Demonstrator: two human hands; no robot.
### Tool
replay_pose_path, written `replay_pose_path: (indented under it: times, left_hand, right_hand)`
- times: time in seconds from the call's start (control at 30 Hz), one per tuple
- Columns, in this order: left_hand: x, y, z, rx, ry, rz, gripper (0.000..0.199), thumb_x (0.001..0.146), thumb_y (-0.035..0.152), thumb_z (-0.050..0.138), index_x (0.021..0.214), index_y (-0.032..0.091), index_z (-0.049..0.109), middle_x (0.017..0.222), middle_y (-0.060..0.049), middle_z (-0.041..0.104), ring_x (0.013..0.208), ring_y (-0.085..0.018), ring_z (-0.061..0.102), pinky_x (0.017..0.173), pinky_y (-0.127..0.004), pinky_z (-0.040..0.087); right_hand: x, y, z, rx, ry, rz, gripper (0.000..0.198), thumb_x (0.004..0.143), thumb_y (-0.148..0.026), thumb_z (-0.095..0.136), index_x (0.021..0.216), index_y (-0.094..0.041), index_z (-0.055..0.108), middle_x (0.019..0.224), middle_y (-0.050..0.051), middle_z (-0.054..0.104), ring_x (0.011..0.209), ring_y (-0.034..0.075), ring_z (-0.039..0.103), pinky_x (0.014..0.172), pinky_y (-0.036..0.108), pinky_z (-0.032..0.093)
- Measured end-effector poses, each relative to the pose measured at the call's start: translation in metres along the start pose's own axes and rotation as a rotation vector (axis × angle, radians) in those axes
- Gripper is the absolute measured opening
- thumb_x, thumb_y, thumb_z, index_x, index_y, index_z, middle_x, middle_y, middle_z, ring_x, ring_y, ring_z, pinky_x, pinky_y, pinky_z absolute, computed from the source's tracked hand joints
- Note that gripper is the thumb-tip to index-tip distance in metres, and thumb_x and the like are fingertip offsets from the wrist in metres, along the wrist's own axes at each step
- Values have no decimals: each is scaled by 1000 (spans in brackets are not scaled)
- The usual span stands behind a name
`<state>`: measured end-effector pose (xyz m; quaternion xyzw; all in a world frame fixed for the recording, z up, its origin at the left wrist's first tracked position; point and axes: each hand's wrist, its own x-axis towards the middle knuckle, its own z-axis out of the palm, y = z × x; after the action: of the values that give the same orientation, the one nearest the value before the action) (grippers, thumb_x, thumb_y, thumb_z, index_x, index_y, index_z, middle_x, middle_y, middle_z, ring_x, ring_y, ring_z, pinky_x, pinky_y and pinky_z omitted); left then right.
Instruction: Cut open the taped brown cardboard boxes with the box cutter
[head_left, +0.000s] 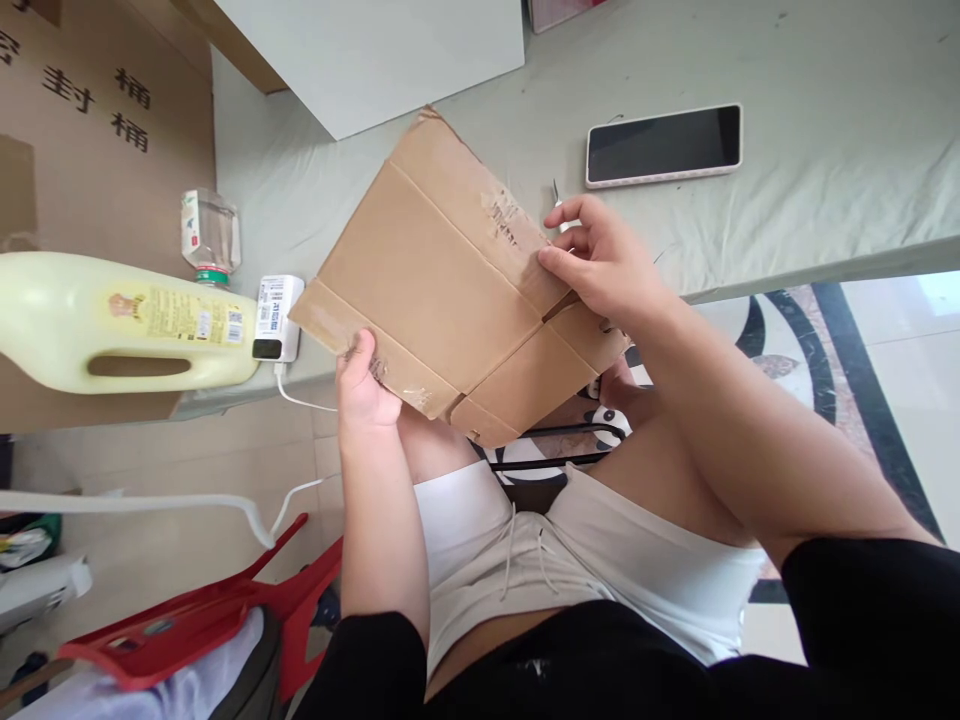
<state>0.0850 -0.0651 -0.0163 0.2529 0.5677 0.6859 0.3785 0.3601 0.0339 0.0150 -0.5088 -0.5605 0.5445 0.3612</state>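
Note:
An unfolded piece of brown cardboard [435, 265], creased into panels and flaps, tilts over my lap and the table's edge. My left hand [367, 385] grips its lower left flap, thumb on top and fingers underneath. At the upper right edge, my right hand [600, 255] pinches a flap between thumb and fingers. Torn, scuffed patches and bits of clear tape show on two flaps. Just behind my right fingertips lies a small pointed tool [557, 195], mostly hidden.
A phone [664, 147] rests on the cloth-covered table [840, 130]. To the left are a pale yellow jug [45, 320], a clear bottle [214, 235], a white device with a cable [276, 315] and a large carton [97, 170]. A red chair [187, 610] stands at lower left.

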Motion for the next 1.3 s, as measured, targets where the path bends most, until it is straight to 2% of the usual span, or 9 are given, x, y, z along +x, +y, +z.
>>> replay_pose_path:
  times: [0.1, 0.23, 0.37, 0.5, 0.63, 0.8, 1.0, 1.2, 1.3]
  left_hand:
    - [2, 5, 0, -15, 40, 22, 25, 72, 38, 80, 88, 21, 70, 108, -5, 77, 126, -23, 65, 108, -34, 54]
    - [7, 18, 5, -45, 63, 24, 15, 89, 34, 59, 93, 25, 69, 116, -2, 76, 131, -18, 61, 111, -32, 52]
    - [22, 26, 13, -115, 32, 24, 24, 95, 37, 50, 96, 22, 69, 119, -5, 75, 134, -19, 58, 115, -35, 48]
    - [45, 25, 30, -111, -21, 59, 23, 94, 40, 54, 92, 23, 69, 124, -6, 73, 140, -20, 53, 117, -36, 46]
    - [68, 22, 54, -130, -127, 57, 24, 94, 42, 54, 98, 24, 70, 129, -5, 71, 141, -21, 52, 118, -38, 46]
    - [80, 2, 75, -101, -108, 101, 24, 87, 47, 64, 104, 30, 69, 136, 0, 67, 138, -22, 55, 116, -38, 47]
    - [91, -17, 77, -100, -119, 77, 39, 87, 53, 60, 119, 31, 65, 140, -1, 64, 143, -22, 49, 119, -38, 44]
    - [116, -4, 73, -18, -221, 43, 41, 92, 62, 51, 122, 37, 64, 137, 4, 66, 156, -18, 28, 122, -37, 38]
    - [113, 5, 72, -83, -207, 6, 44, 98, 61, 41, 118, 31, 66, 134, 1, 67, 156, -19, 28, 121, -39, 39]
  right_hand:
    - [0, -3, -5, 29, -8, 38, 16, 86, -18, 66, 99, -23, 57, 65, -5, 53, 49, 7, 36, 47, 25, 30]
    - [7, 1, -13, 172, 88, 27, 3, 91, -20, 60, 90, -20, 57, 72, -3, 59, 51, 4, 44, 48, 20, 33]
    - [14, 10, -17, 356, 142, -30, 12, 88, -29, 64, 88, -21, 55, 68, -5, 55, 48, 4, 46, 46, 19, 36]
    - [16, 12, -13, 518, 72, -37, 25, 79, -38, 70, 84, -20, 53, 68, -4, 53, 48, 5, 51, 42, 19, 35]
    - [17, 13, -7, 458, 47, -56, 30, 74, -44, 71, 80, -20, 55, 59, -5, 47, 44, 6, 45, 38, 20, 30]
    - [21, 18, -5, 419, 212, -106, 32, 77, -48, 71, 82, -22, 54, 61, -5, 46, 43, 4, 36, 37, 19, 28]
    - [26, 27, 0, 307, 245, -114, 36, 83, -54, 70, 84, -23, 52, 63, -5, 45, 41, 3, 36, 36, 19, 27]
    - [32, 34, 7, 254, 272, -98, 49, 78, -67, 71, 83, -24, 49, 57, -6, 40, 40, 5, 37, 36, 22, 26]
    - [32, 35, 11, 195, 304, -109, 45, 80, -66, 70, 84, -25, 51, 57, -5, 40, 41, 7, 38, 38, 23, 26]
